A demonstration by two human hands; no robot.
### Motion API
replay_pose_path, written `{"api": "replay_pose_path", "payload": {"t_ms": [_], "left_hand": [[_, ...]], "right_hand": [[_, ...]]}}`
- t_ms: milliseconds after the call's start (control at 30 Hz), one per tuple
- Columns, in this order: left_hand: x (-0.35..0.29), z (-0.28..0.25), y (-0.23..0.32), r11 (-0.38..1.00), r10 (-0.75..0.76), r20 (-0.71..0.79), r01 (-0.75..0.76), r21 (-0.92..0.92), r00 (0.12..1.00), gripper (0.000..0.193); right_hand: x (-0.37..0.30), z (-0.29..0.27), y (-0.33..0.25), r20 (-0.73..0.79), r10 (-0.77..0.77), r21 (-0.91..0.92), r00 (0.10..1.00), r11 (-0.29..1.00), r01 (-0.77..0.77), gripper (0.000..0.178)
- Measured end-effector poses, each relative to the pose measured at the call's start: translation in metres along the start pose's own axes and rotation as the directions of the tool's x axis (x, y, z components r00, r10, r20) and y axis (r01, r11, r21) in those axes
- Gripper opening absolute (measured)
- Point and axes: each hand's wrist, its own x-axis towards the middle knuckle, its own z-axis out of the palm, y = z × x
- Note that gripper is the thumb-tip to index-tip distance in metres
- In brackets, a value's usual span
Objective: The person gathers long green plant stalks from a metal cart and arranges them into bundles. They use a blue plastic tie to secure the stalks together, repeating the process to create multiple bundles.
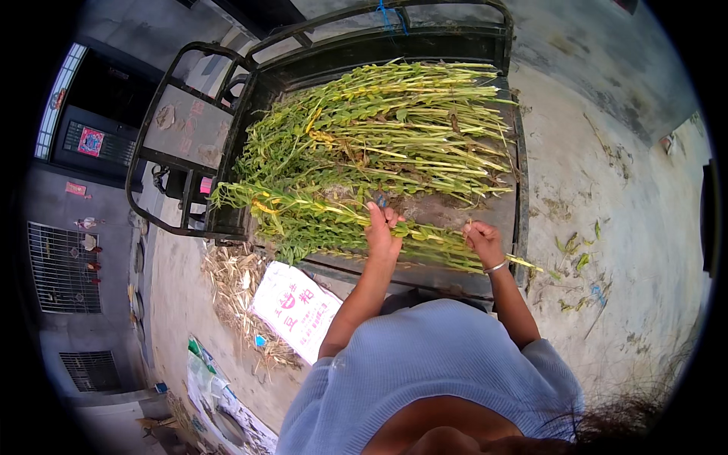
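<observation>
In front of me, a pile of long green stalks (379, 136) lies across the bed of a cart, leafy tops to the left and bare pale ends to the right. They look like sesame plants, with some leaves turned yellow. My left hand (384, 233) is closed around a leafy stalk (322, 206) at the near side of the pile. Further right, my right hand (484, 241) has its fingers pinched together by the bare end of this stalk, which sticks out past the bed's right edge. Its fingertips partly hide what they grip. More stalks lie beneath both hands.
The dark metal cart (522, 189) has raised rails (163, 129) at its left and far sides. Dry straw (227, 288) and a white printed sack (296, 309) lie on the ground near left. Fallen leaves (582, 262) dot the concrete at right.
</observation>
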Motion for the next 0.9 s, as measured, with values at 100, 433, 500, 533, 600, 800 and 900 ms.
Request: {"api": "replay_pose_path", "payload": {"t_ms": [100, 433, 500, 533, 600, 800, 900], "left_hand": [[-0.002, -0.002, -0.001, 1.000, 0.000, -0.003, 0.000, -0.007, 1.000, 0.041], [-0.008, -0.010, -0.002, 0.989, 0.007, -0.018, -0.004, 0.148, 1.000, 0.039], [-0.013, -0.010, -0.022, 0.985, -0.042, 0.061, 0.031, 0.172, 0.997, 0.034], [-0.017, -0.009, -0.034, 0.981, -0.076, 0.102, 0.056, 0.184, 0.992, 0.031], [-0.026, -0.005, -0.050, 0.975, -0.075, 0.132, 0.045, 0.218, 0.988, 0.024], [-0.039, -0.010, -0.081, 0.902, -0.117, 0.119, 0.056, 0.428, 0.986, 0.005], [-0.045, -0.010, -0.077, 0.901, -0.159, 0.133, 0.089, 0.425, 0.978, 0.003]], "right_hand": [[-0.008, -0.031, 0.003, 0.020, 0.369, 0.498, 0.929, 0.802, -0.329, 0.020], [0.037, -0.119, -0.016, -0.560, 0.307, 0.779, 0.770, 0.511, 0.363, 0.042], [0.063, -0.122, -0.012, -0.714, 0.273, 0.555, 0.645, 0.782, 0.282, 0.065], [0.073, -0.130, 0.006, -0.757, 0.202, 0.352, 0.622, 0.927, 0.128, 0.082], [0.088, -0.070, -0.015, -0.623, 0.174, 0.105, 0.763, 0.985, -0.139, 0.094], [0.061, 0.078, -0.051, 0.379, 0.093, -0.456, 0.921, 0.885, 0.098, 0.046], [0.057, 0.086, -0.024, 0.278, 0.017, -0.284, 0.960, 0.957, 0.065, 0.031]]}}
